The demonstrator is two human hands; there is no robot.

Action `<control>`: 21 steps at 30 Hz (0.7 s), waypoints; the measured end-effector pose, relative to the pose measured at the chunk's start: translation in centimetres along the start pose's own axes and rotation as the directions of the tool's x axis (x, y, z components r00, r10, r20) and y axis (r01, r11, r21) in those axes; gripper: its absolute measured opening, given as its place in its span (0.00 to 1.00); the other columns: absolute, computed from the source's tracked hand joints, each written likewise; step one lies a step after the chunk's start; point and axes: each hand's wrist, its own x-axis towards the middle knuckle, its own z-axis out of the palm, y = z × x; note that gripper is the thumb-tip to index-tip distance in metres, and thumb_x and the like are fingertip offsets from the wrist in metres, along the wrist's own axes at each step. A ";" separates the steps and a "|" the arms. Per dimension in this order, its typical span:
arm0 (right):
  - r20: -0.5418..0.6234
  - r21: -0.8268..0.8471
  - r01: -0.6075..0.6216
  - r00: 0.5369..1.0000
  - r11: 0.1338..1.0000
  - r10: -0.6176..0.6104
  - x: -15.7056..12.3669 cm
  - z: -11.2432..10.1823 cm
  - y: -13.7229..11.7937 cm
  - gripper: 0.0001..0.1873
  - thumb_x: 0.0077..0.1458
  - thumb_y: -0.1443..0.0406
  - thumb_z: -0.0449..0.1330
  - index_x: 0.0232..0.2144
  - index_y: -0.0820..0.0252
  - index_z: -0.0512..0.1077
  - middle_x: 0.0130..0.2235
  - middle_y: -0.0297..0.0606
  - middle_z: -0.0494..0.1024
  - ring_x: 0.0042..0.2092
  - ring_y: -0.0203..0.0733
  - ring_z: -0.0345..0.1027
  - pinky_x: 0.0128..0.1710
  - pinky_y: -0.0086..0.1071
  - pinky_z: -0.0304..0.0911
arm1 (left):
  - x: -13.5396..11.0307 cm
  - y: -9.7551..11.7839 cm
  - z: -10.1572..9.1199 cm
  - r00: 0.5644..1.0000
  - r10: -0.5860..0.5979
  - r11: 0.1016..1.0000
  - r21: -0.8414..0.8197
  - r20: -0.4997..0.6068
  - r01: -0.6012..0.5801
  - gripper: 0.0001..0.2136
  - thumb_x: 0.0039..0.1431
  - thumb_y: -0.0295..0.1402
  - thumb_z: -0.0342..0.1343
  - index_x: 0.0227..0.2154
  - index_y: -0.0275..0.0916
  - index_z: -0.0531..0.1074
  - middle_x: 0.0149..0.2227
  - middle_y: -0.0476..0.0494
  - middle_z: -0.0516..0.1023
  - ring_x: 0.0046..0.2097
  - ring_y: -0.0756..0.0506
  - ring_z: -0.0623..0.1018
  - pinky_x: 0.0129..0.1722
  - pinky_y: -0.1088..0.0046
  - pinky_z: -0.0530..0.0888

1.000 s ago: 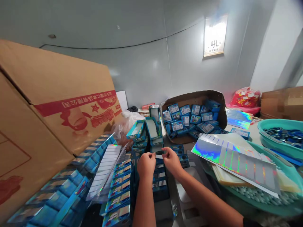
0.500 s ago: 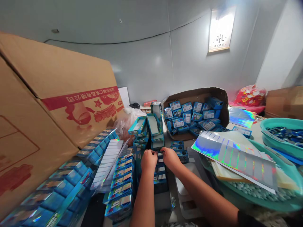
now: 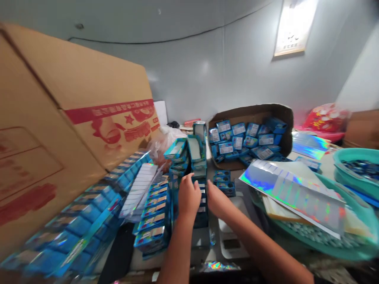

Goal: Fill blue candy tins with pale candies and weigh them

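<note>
My left hand is at the left side of a row of small blue boxes, thumb apart from the fingers, so it looks open. On the right side of that row is my right hand, its fingers stretched along the boxes and partly hidden. The row lies between my hands; I cannot tell how firmly they touch it. Just beyond are stacked open teal display trays with pale insides. To the left stands another row of filled blue boxes. A few blue boxes lie beyond my right hand.
A large cardboard carton walls off the left, with long rows of blue boxes before it. An open carton of loose blue boxes stands behind. Shiny sticker sheets lie over a teal basin at right, near a white scale-like object.
My hands have parted from their pinch near each other at the far end of the row and moved to its two sides. The camera view has shifted slightly.
</note>
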 end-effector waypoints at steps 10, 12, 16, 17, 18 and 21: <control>-0.602 -0.550 -0.157 0.756 0.821 -0.259 -14.3 -23.1 5.9 0.23 0.59 0.55 0.61 0.53 0.61 0.73 0.55 0.50 0.74 0.57 0.55 0.66 0.59 0.51 0.60 | -2.1 4.6 5.0 0.989 0.018 0.799 -0.597 0.145 0.073 0.21 0.60 0.48 0.53 0.48 0.38 0.71 0.43 0.39 0.79 0.44 0.41 0.80 0.44 0.65 0.76; -0.588 -0.502 -0.271 0.803 0.821 -0.095 -16.2 -25.4 8.5 0.34 0.55 0.52 0.64 0.58 0.65 0.69 0.58 0.54 0.72 0.59 0.58 0.65 0.59 0.53 0.60 | -0.9 6.6 8.1 0.956 -0.083 0.772 -0.589 0.280 0.239 0.27 0.57 0.48 0.54 0.53 0.32 0.68 0.44 0.33 0.79 0.42 0.40 0.80 0.40 0.64 0.77; -0.476 -0.448 -0.329 0.875 0.831 0.090 -18.6 -24.8 9.5 0.34 0.58 0.51 0.61 0.60 0.65 0.67 0.63 0.56 0.66 0.63 0.58 0.61 0.62 0.52 0.57 | 1.1 10.6 11.5 0.908 0.054 0.787 -0.578 0.415 0.217 0.21 0.50 0.47 0.59 0.37 0.32 0.76 0.33 0.37 0.80 0.36 0.38 0.79 0.37 0.65 0.75; -0.467 -0.458 -0.334 0.879 0.824 0.097 -18.9 -24.2 9.3 0.33 0.58 0.51 0.61 0.60 0.64 0.68 0.64 0.56 0.64 0.64 0.58 0.59 0.62 0.54 0.55 | 1.3 11.4 11.7 0.909 0.084 0.788 -0.586 0.408 0.190 0.19 0.48 0.46 0.61 0.34 0.34 0.76 0.31 0.39 0.79 0.36 0.39 0.79 0.37 0.65 0.75; -0.464 -0.474 -0.338 0.881 0.813 0.096 -19.3 -23.7 8.9 0.33 0.58 0.51 0.62 0.60 0.63 0.69 0.65 0.56 0.63 0.65 0.60 0.57 0.63 0.55 0.54 | 1.4 12.1 11.6 0.916 0.103 0.787 -0.595 0.387 0.163 0.17 0.46 0.45 0.62 0.32 0.35 0.76 0.30 0.40 0.79 0.35 0.39 0.78 0.37 0.66 0.74; -0.448 -0.533 -0.330 0.891 0.779 0.071 -20.3 -22.6 8.3 0.38 0.53 0.48 0.67 0.61 0.56 0.68 0.66 0.53 0.62 0.66 0.64 0.53 0.63 0.61 0.50 | 1.1 14.1 10.8 0.946 0.130 0.760 -0.643 0.296 0.097 0.13 0.46 0.41 0.61 0.30 0.37 0.75 0.28 0.44 0.77 0.32 0.41 0.76 0.34 0.68 0.72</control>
